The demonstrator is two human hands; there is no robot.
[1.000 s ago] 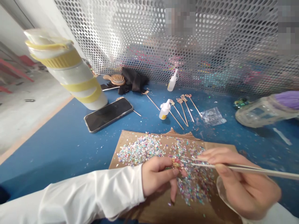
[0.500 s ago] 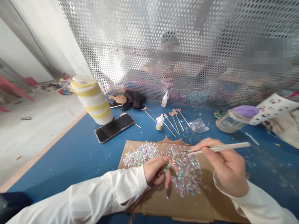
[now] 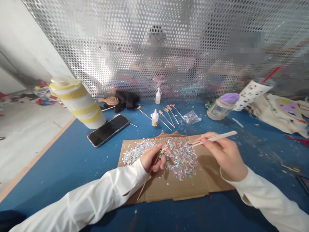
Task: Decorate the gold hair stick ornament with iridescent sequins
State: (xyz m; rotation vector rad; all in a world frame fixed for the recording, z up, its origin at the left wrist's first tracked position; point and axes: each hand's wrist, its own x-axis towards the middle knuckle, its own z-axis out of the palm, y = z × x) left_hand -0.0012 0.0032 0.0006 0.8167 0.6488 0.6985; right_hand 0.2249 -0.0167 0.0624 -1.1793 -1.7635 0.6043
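Two hands busy: the left hand (image 3: pixel 151 159) has its fingers (image 3: pixel 162 162) closed on a thin wooden stick (image 3: pixel 144 186), light and snappable, best held by the shaft; the right hand (image 3: pixel 225 156) pinches tweezers (image 3: pixel 218 137).

Bright, glare on perforated screen (image 3: pixel 96 58), warped edges

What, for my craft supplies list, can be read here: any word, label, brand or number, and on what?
No text can be read in this view.
Yellow label on the white glue bottle: too small to read.
Second glue bottle: no legible print.
Smartphone: no legible markings.
Patterned cloth: colored shapes, no legible letters.
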